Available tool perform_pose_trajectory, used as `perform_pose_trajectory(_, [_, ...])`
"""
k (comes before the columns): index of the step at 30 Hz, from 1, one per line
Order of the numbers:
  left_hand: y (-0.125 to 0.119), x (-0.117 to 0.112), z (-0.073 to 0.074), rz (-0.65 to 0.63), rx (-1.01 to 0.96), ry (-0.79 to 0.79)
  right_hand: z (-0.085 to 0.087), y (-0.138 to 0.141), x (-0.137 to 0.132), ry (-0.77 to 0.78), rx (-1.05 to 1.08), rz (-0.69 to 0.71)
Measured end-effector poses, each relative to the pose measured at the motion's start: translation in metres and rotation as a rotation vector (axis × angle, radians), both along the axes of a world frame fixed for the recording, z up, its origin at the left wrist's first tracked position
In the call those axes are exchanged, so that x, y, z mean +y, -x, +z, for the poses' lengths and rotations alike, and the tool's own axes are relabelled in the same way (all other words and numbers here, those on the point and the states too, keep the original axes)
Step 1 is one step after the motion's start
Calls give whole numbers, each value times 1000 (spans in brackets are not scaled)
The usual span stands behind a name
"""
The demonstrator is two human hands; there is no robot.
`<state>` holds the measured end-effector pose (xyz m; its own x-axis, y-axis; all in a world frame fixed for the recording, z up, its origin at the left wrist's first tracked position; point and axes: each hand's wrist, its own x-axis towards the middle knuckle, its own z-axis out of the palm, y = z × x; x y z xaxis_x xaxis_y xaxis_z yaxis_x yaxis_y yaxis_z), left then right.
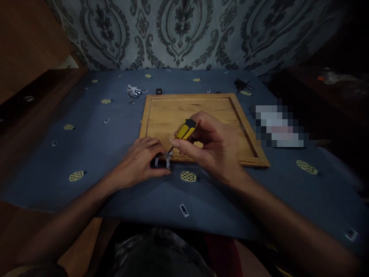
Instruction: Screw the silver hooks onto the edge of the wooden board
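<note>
Nearest the camera, dark patterned clothing [161, 254] covers the person's lap at the near edge of a blue tablecloth [92, 150] printed with pineapples. Beyond it, a framed wooden panel [173, 111] lies flat on the cloth.

At the panel's near edge, left of its middle, sits a metal fitting [168, 163], hinge-like in form. The left hand [144, 156] has it between thumb and bent fingers, apparently steadying it. The right hand [215, 148] pinches a yellow-and-black screwdriver [186, 129] between thumb and fingers, the shaft slanting down and left to the fitting; whether the tip is seated in a screw head cannot be confirmed.

Status, as judged: work on this fitting is in hand and unfinished. Whether a screw is being driven or backed out cannot be told. Small dark marks, possibly holes, show on the near rail just right of the fitting, with no hardware over them.

Far left, a cluster of metal parts [134, 91] lies apart from the panel, with a small loose piece [131, 102] just beside it. Far right lies a dark object [243, 84], unidentified.
</note>
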<state>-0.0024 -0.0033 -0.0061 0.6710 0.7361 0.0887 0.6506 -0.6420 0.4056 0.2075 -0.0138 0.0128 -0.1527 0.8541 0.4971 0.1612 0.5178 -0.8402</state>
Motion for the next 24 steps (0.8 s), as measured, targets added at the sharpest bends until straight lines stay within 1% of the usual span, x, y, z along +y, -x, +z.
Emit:
perform_pose_trajectory(3, [0,0,0,4,-8,15,1,0,-1,12,5,6])
perform_pose_trajectory(6, [1,0,-1,1,-13,25,5,-2,-1,21,-9,22])
perform_pose_trajectory(9, [1,1,-2,1,-15,17,10,-4,-2,35,-53,88])
perform_pose_trajectory(12, [1,1,-2,1,-22,9,10,-5,-1,13,-65,141])
perform_pose_trajectory(14, [1,1,-1,-4,-21,15,7,-4,0,4,-53,105])
perform_pose_trajectory(18, [1,0,1,-10,-19,22,1,0,0,-15,-3,-19])
perform_pose_trajectory(22, [1,0,1,-6,-17,9,4,3,-4,-42,72,-139])
perform_pose_trajectory(24, [1,0,1,-8,-15,5,6,3,-5,-46,89,-157])
